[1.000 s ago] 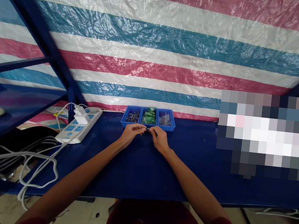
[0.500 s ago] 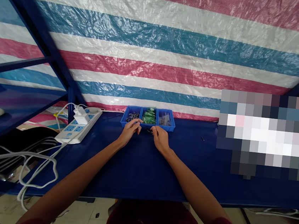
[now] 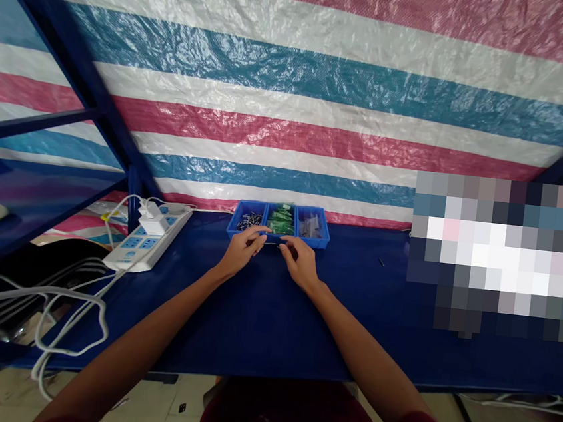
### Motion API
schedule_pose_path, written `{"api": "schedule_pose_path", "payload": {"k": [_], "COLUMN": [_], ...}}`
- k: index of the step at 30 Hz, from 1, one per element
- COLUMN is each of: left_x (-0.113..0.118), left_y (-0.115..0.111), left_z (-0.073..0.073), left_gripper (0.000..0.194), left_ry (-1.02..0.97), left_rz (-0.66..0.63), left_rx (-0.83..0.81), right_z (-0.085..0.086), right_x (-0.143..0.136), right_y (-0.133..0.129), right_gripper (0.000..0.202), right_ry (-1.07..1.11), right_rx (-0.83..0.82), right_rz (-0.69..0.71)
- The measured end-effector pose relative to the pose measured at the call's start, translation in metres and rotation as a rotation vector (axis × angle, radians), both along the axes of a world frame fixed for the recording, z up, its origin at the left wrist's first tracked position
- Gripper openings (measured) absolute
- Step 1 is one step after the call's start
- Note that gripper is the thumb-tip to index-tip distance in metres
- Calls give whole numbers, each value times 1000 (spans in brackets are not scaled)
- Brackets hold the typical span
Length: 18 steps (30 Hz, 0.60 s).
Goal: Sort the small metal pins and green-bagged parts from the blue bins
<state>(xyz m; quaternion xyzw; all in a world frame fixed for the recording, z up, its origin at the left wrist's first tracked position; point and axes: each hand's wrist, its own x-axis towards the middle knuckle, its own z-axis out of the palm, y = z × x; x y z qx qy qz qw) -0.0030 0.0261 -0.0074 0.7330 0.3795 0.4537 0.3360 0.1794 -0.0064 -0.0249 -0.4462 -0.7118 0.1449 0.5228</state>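
My left hand [image 3: 241,252] is closed in a pinch, with one end of a thin rod-like part [image 3: 271,243] at its fingertips. Facing it, my right hand [image 3: 301,261] has thumb and forefinger bent around the part's darker other end. The part is too small to name and lies roughly level between the hands. Just behind them is a blue divided bin [image 3: 326,237]. Its left compartment has loose dark and silver pieces [image 3: 250,221], the middle one green packets [image 3: 281,219], and the right one clear plastic bags [image 3: 311,226].
A white power strip [image 3: 149,251] with a plugged-in adapter lies left on the blue table [image 3: 269,324], its white cables [image 3: 73,323] looping over the edge. One small dark piece [image 3: 381,262] lies to the right. A striped sheet [image 3: 294,91] hangs behind; a blurred patch covers the far right.
My hands held separate small pieces half a second ago. Now their fingertips are lined up with the thin part spanning the gap, and my right fingers have shifted slightly up.
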Motion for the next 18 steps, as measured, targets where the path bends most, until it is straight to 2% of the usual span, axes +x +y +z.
{"api": "schedule_pose_path", "payload": {"k": [3, 12, 15, 18], "left_x": [2, 6, 6, 6], "left_y": [-3, -9, -8, -7], "left_z": [2, 7, 5, 3], "left_gripper": [33, 36, 36, 29], "left_ry": [-37, -64, -92, -51], "left_rz": [-37, -68, -62, -6], "left_rx": [-62, -154, -114, 2], "right_z": [0, -2, -2, -2], "right_x": [-1, -1, -1, 0], "right_y": [-1, 0, 1, 1], "right_gripper": [26, 26, 25, 24], "right_ry": [-31, -79, -37, -13], "right_rx": [28, -20, -51, -82], "right_rz": [56, 89, 58, 14]}}
